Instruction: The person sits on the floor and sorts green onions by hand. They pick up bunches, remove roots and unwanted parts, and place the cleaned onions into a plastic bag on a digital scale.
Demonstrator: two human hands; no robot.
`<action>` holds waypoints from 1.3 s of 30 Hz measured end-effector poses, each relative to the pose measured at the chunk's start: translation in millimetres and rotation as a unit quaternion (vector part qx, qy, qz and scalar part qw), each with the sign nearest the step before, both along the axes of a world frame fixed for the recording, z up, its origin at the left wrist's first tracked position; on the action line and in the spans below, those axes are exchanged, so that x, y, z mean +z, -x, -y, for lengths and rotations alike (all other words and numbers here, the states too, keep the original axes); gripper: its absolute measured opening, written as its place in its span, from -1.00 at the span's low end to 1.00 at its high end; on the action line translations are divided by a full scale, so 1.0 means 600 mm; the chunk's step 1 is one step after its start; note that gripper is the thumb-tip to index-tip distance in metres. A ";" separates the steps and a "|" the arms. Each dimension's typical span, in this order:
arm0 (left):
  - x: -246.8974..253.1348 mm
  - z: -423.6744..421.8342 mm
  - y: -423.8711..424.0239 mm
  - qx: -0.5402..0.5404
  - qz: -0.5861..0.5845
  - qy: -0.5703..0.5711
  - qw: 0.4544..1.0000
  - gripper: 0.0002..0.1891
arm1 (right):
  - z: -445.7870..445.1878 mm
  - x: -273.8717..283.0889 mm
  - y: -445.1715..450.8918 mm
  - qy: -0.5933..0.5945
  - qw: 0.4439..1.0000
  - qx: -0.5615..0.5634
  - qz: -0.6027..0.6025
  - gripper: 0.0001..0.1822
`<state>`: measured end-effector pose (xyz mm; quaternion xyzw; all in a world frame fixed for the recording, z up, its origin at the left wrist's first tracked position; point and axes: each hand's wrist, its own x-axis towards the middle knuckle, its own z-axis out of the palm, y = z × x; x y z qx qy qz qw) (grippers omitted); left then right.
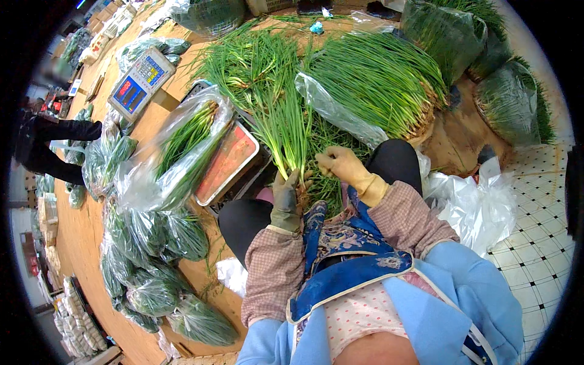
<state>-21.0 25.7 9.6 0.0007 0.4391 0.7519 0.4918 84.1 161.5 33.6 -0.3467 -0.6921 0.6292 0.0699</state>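
Observation:
My left hand [287, 198], in a dirty grey-green glove, grips the root end of a small bunch of green onions [283, 137]. Their leaves point away from me, towards a loose heap of green onions [251, 68]. My right hand [344, 168], in a yellow rubber glove, hovers just right of the bunch. Its fingers are curled in, and I see nothing between them. Beyond it lies a large stack of green onions [378, 82], partly on clear plastic. Trimmed leaves [326, 189] cover the space between my knees.
At left stands a scale with a red pan [228, 169], a bagged bunch [187, 137] on it, and a display [141, 84]. Several filled bags [155, 292] lie on the left. Upright bags [511, 105] and crumpled plastic [474, 205] are at right. A person [54, 141] bends at far left.

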 end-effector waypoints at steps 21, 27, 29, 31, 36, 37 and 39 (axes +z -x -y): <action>-0.009 0.006 0.006 -0.014 -0.007 -0.034 0.999 -0.80 | -0.012 0.054 -0.003 -0.166 0.968 0.143 0.119 -0.72; -0.007 0.004 0.002 -0.012 0.030 -0.038 0.999 -0.75 | -0.023 0.010 0.060 -0.005 0.999 0.034 0.014 -0.72; -0.016 0.005 0.003 -0.012 0.032 -0.053 0.998 -0.75 | -0.027 -0.008 0.056 0.048 0.998 -0.007 -0.046 -0.74; -0.019 0.009 0.005 -0.012 0.035 -0.031 0.999 -0.75 | -0.023 -0.007 0.047 0.128 0.987 -0.068 -0.070 -0.73; -0.015 0.010 0.001 -0.005 0.019 -0.009 1.000 -0.75 | -0.016 -0.007 0.058 0.052 0.997 -0.045 -0.047 -0.74; -0.010 0.007 -0.002 -0.007 0.021 -0.016 1.000 -0.75 | -0.012 -0.003 0.062 0.033 0.998 -0.035 -0.045 -0.74; 0.000 0.003 -0.006 -0.010 0.022 -0.029 0.999 -0.76 | -0.005 0.003 0.068 -0.004 0.999 -0.012 -0.044 -0.74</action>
